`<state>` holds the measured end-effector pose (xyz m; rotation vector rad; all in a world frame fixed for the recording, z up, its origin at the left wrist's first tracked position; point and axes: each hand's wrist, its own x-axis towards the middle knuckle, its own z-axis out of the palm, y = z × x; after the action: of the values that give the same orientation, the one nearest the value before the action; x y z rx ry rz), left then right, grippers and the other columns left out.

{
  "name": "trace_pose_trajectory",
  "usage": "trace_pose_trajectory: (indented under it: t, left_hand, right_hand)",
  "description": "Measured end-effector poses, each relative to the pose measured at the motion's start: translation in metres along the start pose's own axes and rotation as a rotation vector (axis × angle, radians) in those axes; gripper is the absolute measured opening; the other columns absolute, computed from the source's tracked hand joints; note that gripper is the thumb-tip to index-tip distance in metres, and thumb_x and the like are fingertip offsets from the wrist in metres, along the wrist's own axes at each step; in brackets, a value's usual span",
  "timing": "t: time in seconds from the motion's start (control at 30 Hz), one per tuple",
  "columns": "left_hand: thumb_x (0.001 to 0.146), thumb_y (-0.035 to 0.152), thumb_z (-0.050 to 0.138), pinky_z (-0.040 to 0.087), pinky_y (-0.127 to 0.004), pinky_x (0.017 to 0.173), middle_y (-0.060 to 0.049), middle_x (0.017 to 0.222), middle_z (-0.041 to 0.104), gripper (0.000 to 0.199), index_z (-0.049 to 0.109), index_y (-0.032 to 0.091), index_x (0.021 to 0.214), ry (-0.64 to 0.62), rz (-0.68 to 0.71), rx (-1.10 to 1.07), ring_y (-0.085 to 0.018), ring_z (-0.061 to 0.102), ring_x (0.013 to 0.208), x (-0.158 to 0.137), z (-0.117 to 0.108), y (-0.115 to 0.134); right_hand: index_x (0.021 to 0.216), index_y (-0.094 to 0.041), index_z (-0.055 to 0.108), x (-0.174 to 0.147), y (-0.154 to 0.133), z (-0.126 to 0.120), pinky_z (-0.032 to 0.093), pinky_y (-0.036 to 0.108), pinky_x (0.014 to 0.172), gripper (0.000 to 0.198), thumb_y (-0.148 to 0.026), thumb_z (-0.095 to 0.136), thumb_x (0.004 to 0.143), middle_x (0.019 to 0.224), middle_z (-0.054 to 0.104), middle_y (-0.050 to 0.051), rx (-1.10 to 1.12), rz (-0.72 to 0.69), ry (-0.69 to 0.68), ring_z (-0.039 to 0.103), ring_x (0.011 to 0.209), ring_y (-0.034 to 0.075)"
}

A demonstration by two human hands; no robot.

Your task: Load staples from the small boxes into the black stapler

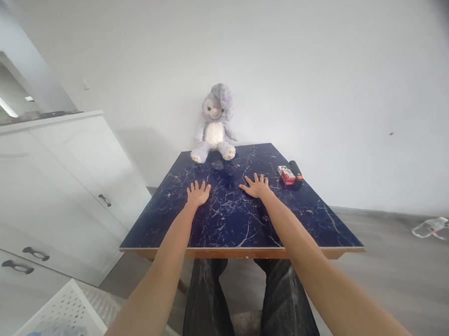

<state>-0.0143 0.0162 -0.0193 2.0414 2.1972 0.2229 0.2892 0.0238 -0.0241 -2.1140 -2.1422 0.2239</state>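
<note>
My left hand (pixel 198 193) lies palm down on the dark blue marbled table (pixel 227 223), fingers spread, holding nothing. To its right, my right hand (pixel 257 186) rests flat on the same top, its fingers also apart. A grey-lilac plush toy (pixel 214 123) with a white belly sits at the far edge, its back against the wall. Beyond my right hand, near the right edge, lies a small red and white box (pixel 286 175). Touching or close beside it is a black cylinder (pixel 296 172) with an orange band; its exact kind I cannot tell.
White cabinets (pixel 66 171) with dark handles stand at the left. A white perforated basket (pixel 75 306) holding clear plastic bottles is at the lower left. Clear plastic bottles (pixel 430 227) lie on the floor at the right. A pale wall (pixel 336 82) rises behind the table.
</note>
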Motion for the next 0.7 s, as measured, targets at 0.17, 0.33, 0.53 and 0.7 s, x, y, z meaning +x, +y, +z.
trace_pose_trajectory:
  t: [0.17,0.33,0.53,0.7]
  left_hand:
    - [0.093,0.067,0.006,0.015,-0.058,0.121,-0.014,0.165,0.021,0.083,0.029,0.022,0.158,0.071,-0.124,-0.041,-0.038,0.014,0.152,0.016,0.002,0.004]
    - [0.097,0.06,0.014,0.018,-0.057,0.12,-0.021,0.163,0.024,0.078,0.033,0.013,0.156,0.208,-0.235,-0.056,-0.041,0.018,0.151,0.021,0.006,0.01]
    - [0.099,0.052,0.019,0.012,-0.056,0.121,-0.021,0.164,0.019,0.07,0.033,0.014,0.156,0.402,-0.249,-0.019,-0.042,0.014,0.152,0.011,0.005,0.016]
    - [0.1,0.048,0.021,0.015,-0.055,0.121,-0.02,0.165,0.019,0.067,0.031,0.012,0.157,0.459,-0.184,-0.015,-0.04,0.017,0.151,0.004,0.001,0.018]
  right_hand:
    - [0.159,-0.027,0.024,0.0,0.001,0.003,0.004,0.06,0.118,0.089,-0.081,0.024,0.089,0.166,0.014,0.015,0.018,-0.009,0.03,0.011,0.151,0.042]
    - [0.16,-0.012,0.007,-0.008,0.0,0.003,0.021,0.053,0.117,0.089,-0.069,0.027,0.095,0.161,0.025,0.021,0.137,0.044,0.281,0.022,0.149,0.038]
    - [0.158,-0.002,0.001,-0.024,-0.006,-0.005,0.027,0.051,0.115,0.078,-0.039,0.034,0.098,0.16,0.021,0.028,0.114,0.109,0.658,0.022,0.146,0.039]
    - [0.158,-0.003,-0.007,-0.032,-0.009,-0.013,0.025,0.05,0.117,0.077,-0.022,0.031,0.093,0.163,0.011,0.024,0.084,0.084,0.596,0.022,0.146,0.036]
